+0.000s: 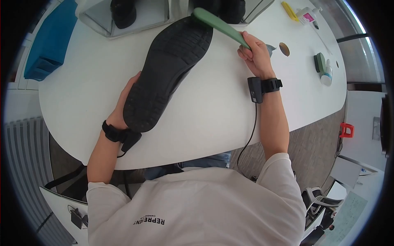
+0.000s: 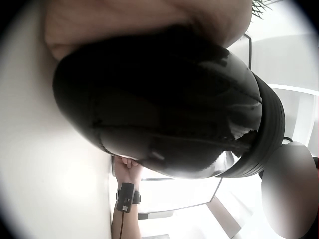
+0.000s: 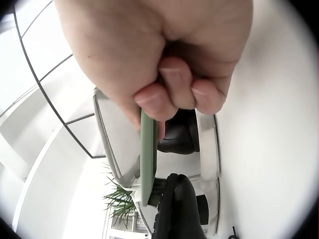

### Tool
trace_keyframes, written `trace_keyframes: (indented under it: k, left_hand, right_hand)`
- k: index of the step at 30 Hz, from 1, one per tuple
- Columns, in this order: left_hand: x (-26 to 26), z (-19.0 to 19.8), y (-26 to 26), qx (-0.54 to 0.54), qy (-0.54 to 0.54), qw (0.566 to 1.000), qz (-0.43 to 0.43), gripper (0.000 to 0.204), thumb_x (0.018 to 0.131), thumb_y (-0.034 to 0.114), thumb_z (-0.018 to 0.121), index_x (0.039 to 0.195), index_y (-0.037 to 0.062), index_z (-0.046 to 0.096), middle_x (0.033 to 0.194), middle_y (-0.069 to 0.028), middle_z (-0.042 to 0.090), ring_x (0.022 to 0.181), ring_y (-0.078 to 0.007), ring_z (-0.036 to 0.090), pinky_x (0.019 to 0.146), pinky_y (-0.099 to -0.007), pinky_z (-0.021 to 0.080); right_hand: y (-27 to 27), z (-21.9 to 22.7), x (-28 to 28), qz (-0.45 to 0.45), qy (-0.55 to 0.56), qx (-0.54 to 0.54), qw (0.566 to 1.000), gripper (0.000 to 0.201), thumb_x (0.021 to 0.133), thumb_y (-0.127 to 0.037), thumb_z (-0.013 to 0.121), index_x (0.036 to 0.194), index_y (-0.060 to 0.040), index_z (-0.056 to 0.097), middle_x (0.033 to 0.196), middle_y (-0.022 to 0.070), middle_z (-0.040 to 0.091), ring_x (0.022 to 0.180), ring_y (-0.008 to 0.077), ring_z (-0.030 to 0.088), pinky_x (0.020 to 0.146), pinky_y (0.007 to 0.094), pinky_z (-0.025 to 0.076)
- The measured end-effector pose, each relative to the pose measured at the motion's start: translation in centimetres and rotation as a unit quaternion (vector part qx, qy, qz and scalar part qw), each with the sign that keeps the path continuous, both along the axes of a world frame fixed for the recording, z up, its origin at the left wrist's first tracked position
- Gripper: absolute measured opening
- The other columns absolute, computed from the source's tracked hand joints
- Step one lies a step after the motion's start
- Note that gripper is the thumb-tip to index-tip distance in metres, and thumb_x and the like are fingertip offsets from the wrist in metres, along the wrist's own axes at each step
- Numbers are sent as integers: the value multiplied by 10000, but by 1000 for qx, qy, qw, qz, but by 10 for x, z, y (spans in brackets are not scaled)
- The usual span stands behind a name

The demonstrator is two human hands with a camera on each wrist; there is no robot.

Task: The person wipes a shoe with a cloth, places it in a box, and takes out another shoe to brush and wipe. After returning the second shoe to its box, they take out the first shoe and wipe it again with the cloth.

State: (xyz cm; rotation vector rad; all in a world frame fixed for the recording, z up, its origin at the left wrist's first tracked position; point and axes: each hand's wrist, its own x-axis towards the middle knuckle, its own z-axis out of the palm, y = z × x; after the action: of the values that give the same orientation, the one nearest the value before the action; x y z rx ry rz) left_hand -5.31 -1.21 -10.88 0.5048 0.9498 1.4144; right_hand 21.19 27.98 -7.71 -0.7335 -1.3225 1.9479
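A black shoe [image 1: 168, 69] is held sole up over the table, its toe pointing away from the person. The left hand [image 1: 122, 107] grips it from the left side near the heel, with most of the fingers hidden beneath. Glossy black upper leather [image 2: 164, 109] fills the left wrist view, under the palm [image 2: 149, 22]. In the right hand [image 1: 257, 55] is a green-handled brush [image 1: 221, 26], the fingers curled round its end. Its dark bristles [image 3: 158, 188] meet the toe end of the sole [image 3: 172, 209] in the right wrist view.
A white open-fronted box [image 1: 96, 22] with other black shoes [image 1: 123, 14] stands at the back. A blue holder [image 1: 51, 41] lies at left. On the right are a second green brush [image 1: 319, 62], a small bottle [image 1: 327, 74], a white bottle [image 1: 308, 16] and a yellow object [image 1: 289, 11].
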Motion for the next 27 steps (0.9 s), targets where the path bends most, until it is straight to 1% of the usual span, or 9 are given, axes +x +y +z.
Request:
trace_keyframes:
  k: [3, 7, 9, 10, 13, 15, 22, 25, 27]
  left_hand:
    - [0, -7, -2, 116, 238, 964, -29, 721, 856, -10, 647, 1458, 30, 252, 1405, -93, 438, 1254, -162, 457, 1067, -294, 380]
    - [1, -2, 1, 119, 222, 967, -35, 777, 820, -1, 697, 1457, 26, 254, 1404, -103, 437, 1253, -168, 459, 1063, -295, 374]
    - [0, 2, 8, -56, -183, 981, 43, 821, 787, 1, 732, 1455, 23, 256, 1399, -108, 439, 1248, -174, 462, 1057, -297, 375]
    - [-2, -3, 7, -58, -183, 980, 45, 821, 787, 1, 732, 1455, 23, 256, 1399, -108, 439, 1248, -174, 462, 1057, -297, 375]
    - [-4, -9, 0, 21, 174, 984, -35, 780, 812, 3, 705, 1453, 24, 260, 1402, -103, 437, 1243, -169, 463, 1057, -299, 379]
    - [0, -5, 3, 26, -21, 999, -7, 743, 837, 8, 677, 1453, 25, 263, 1402, -99, 438, 1247, -163, 458, 1059, -302, 377]
    - [-10, -22, 11, -27, 35, 999, 8, 738, 841, 12, 675, 1453, 21, 262, 1414, -99, 426, 1268, -166, 439, 1078, -304, 354]
    - [-6, -16, 3, -72, -206, 976, 10, 769, 825, 20, 697, 1456, 19, 258, 1427, -103, 412, 1280, -176, 429, 1090, -310, 336]
    - [-6, -19, -2, 41, 159, 986, -21, 798, 810, 36, 716, 1460, 19, 254, 1438, -109, 400, 1286, -187, 426, 1095, -318, 326]
  right_hand:
    - [-1, 2, 1, 45, -9, 17, 999, 292, 976, -235, 548, 1036, 30, 655, 516, -66, 340, 487, 59, 270, 506, 235, 262]
    - [-5, 1, 2, 35, -8, 15, 999, 292, 974, -231, 551, 1037, 34, 657, 528, -62, 357, 500, 55, 285, 508, 231, 261]
    - [-4, 5, 2, 78, -17, 26, 997, 292, 972, -228, 553, 1045, 35, 656, 536, -61, 367, 504, 53, 292, 508, 228, 259]
    - [-8, 7, -3, 57, -7, 40, 998, 288, 969, -226, 557, 1037, 35, 659, 549, -59, 382, 507, 50, 297, 507, 227, 256]
    - [-13, 4, -2, 53, -13, 56, 997, 286, 962, -225, 568, 1016, 37, 668, 575, -53, 419, 512, 47, 308, 505, 224, 254]
    - [-11, 12, -2, 69, -28, 74, 994, 287, 957, -226, 574, 1003, 39, 674, 590, -49, 441, 514, 46, 313, 504, 221, 255]
    - [-26, 25, -7, 75, -60, 110, 989, 290, 956, -224, 573, 991, 42, 685, 649, -29, 525, 519, 38, 332, 502, 207, 264]
    - [-36, 22, -13, 80, -43, 124, 988, 294, 971, -210, 552, 992, 57, 673, 696, -13, 553, 511, 27, 328, 492, 202, 270]
    - [-36, 22, -10, 106, -56, 121, 985, 286, 951, -228, 581, 977, 32, 695, 703, -12, 583, 514, 32, 333, 491, 203, 269]
